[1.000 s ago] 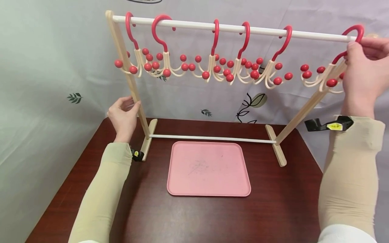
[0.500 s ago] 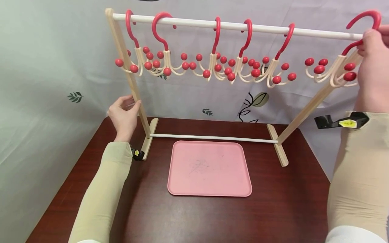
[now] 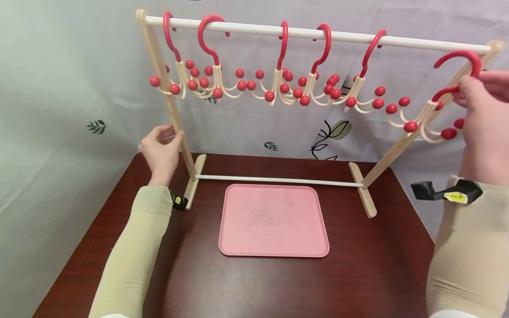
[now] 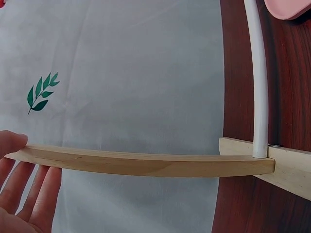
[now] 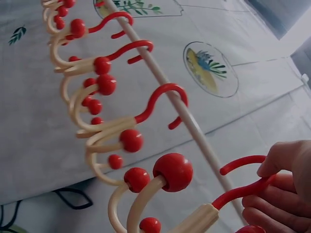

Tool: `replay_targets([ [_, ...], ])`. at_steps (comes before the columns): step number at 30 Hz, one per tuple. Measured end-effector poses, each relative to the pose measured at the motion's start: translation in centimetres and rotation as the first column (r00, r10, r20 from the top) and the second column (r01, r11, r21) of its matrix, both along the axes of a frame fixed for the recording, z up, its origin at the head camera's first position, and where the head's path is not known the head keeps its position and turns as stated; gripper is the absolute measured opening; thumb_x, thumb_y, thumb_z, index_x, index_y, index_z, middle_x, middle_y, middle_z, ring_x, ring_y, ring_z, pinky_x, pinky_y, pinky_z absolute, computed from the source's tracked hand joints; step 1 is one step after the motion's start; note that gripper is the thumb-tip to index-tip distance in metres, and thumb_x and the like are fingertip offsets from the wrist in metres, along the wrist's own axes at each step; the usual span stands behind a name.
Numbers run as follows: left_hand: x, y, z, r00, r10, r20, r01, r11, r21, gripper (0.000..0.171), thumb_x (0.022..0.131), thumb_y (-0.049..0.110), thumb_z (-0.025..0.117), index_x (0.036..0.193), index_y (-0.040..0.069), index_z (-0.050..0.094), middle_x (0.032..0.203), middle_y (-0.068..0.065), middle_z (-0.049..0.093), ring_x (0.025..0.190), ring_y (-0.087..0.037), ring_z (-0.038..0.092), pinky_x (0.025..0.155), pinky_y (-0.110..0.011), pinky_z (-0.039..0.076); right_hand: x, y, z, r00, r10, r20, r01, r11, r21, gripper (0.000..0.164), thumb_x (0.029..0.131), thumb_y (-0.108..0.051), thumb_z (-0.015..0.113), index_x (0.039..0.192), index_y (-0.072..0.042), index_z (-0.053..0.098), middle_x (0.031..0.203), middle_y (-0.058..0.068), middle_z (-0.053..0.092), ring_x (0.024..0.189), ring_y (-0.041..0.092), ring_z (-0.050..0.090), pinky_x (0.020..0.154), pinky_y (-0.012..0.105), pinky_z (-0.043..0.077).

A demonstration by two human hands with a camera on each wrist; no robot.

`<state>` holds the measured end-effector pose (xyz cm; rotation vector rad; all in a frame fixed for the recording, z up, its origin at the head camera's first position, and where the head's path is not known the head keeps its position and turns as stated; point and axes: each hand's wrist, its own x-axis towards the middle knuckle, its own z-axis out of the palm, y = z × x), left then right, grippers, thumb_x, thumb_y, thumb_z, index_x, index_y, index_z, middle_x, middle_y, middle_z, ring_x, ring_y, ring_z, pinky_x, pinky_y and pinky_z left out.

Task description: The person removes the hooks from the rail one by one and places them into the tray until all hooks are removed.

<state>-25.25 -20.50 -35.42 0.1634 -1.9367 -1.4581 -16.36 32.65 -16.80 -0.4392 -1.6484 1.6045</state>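
Note:
In the head view my left hand (image 3: 160, 152) pinches the left wooden upright (image 3: 168, 95) of a rack between thumb and fingers; the left wrist view shows the same grip. My right hand (image 3: 487, 126) holds a multi-hook hanger (image 3: 425, 112) by its red neck. This hanger has cream curved arms tipped with red balls. Its red hook is off the white top rod (image 3: 254, 28), just in front of the rack's right end. Several similar hangers hang on the rod, such as one in the middle (image 3: 283, 48). The right fingers (image 5: 277, 208) curl behind the hook.
A pink tray (image 3: 274, 221) lies on the dark red table (image 3: 254, 287) in front of the lower white bar (image 3: 278, 180). Wooden feet (image 3: 362, 190) support the rack at both sides. A patterned grey cloth (image 3: 238, 132) hangs behind it.
My right hand has lifted the rightmost hanger's hook off the top rod, moving up and right, then lowered it toward me. My left hand stays on the upright.

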Motion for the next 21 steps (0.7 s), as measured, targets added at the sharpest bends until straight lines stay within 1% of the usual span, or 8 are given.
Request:
replay_targets([
  [2, 0.0, 0.0, 0.0, 1.0, -0.001, 0.003, 0.001, 1.0, 0.0, 0.027, 0.087, 0.021, 0.083, 0.111, 0.01, 0.078, 0.105, -0.008, 0.076, 0.089, -0.011, 0.073, 0.082, -0.026, 0.06, 0.5, -0.2, -1.2, 0.998, 0.018, -0.057, -0.02, 0.999, -0.035, 0.027, 0.082, -0.013, 0.087, 0.106, -0.01, 0.075, 0.099, -0.002, 0.073, 0.077, 0.007, 0.07, 0.054, 0.007, 0.044],
  [5, -0.1, 0.1, -0.1, 1.0, -0.01, -0.002, 0.01, 1.0, 0.002, 0.026, 0.087, 0.02, 0.083, 0.111, 0.009, 0.078, 0.105, -0.008, 0.076, 0.09, -0.011, 0.073, 0.082, -0.027, 0.06, 0.9, -0.6, -3.6, 0.986, 0.065, -0.157, -0.068, 0.998, -0.015, 0.021, 0.078, 0.001, 0.085, 0.097, 0.001, 0.075, 0.088, 0.007, 0.075, 0.069, 0.013, 0.071, 0.049, 0.011, 0.049],
  [7, -0.2, 0.2, -0.1, 1.0, -0.016, -0.005, 0.016, 1.0, 0.0, 0.026, 0.088, 0.019, 0.082, 0.111, 0.009, 0.078, 0.105, -0.008, 0.076, 0.09, -0.01, 0.073, 0.082, -0.027, 0.06, 1.1, -0.8, -5.4, 0.98, 0.102, -0.171, -0.102, 0.995, 0.008, 0.019, 0.076, 0.005, 0.083, 0.094, 0.006, 0.076, 0.082, 0.01, 0.075, 0.064, 0.017, 0.07, 0.045, 0.013, 0.05],
  [9, -0.3, 0.1, -0.2, 1.0, -0.022, -0.012, 0.022, 1.0, -0.004, 0.026, 0.088, 0.019, 0.082, 0.112, 0.009, 0.078, 0.105, -0.008, 0.076, 0.09, -0.01, 0.073, 0.083, -0.027, 0.06, 1.3, -1.0, -7.4, 0.984, 0.139, -0.115, -0.133, 0.989, 0.057, 0.019, 0.076, 0.005, 0.083, 0.093, 0.008, 0.076, 0.079, 0.01, 0.074, 0.061, 0.018, 0.068, 0.042, 0.016, 0.049],
  [12, -0.4, 0.0, -0.3, 1.0, -0.025, -0.009, 0.024, 1.0, -0.005, 0.026, 0.088, 0.019, 0.082, 0.111, 0.01, 0.078, 0.105, -0.008, 0.076, 0.09, -0.01, 0.073, 0.082, -0.026, 0.06, 1.3, -1.7, -10.7, 0.987, 0.146, 0.074, -0.157, 0.971, 0.181, 0.017, 0.078, -0.002, 0.083, 0.094, 0.002, 0.078, 0.073, 0.002, 0.073, 0.055, 0.014, 0.066, 0.044, 0.017, 0.052],
  [15, -0.4, -0.1, -0.3, 1.0, -0.022, -0.007, 0.022, 1.0, 0.001, 0.026, 0.087, 0.019, 0.083, 0.111, 0.01, 0.078, 0.104, -0.007, 0.076, 0.091, -0.009, 0.073, 0.081, -0.024, 0.06, 1.0, -2.9, -14.1, 0.963, 0.141, 0.228, -0.211, 0.925, 0.316, 0.015, 0.08, -0.006, 0.083, 0.093, -0.001, 0.078, 0.07, -0.007, 0.071, 0.054, 0.007, 0.065, 0.048, 0.016, 0.053],
  [17, -0.3, -0.2, -0.2, 1.0, -0.019, -0.003, 0.019, 1.0, 0.006, 0.026, 0.086, 0.019, 0.083, 0.111, 0.011, 0.078, 0.105, -0.007, 0.076, 0.091, -0.009, 0.073, 0.081, -0.024, 0.06, 0.9, -3.8, -16.0, 0.945, 0.18, 0.273, -0.271, 0.897, 0.348, 0.016, 0.081, -0.006, 0.083, 0.093, 0.001, 0.076, 0.07, -0.01, 0.071, 0.058, 0.004, 0.067, 0.053, 0.015, 0.054],
  [21, -0.2, -0.1, -0.1, 1.0, -0.019, -0.008, 0.019, 1.0, 0.014, 0.026, 0.086, 0.018, 0.084, 0.11, 0.009, 0.078, 0.104, -0.008, 0.076, 0.091, -0.01, 0.073, 0.081, -0.024, 0.06, 0.8, -5.7, -18.9, 0.907, 0.313, 0.281, -0.396, 0.86, 0.32, 0.02, 0.082, -0.002, 0.083, 0.095, 0.009, 0.072, 0.074, -0.008, 0.073, 0.068, 0.001, 0.07, 0.06, 0.015, 0.056],
])
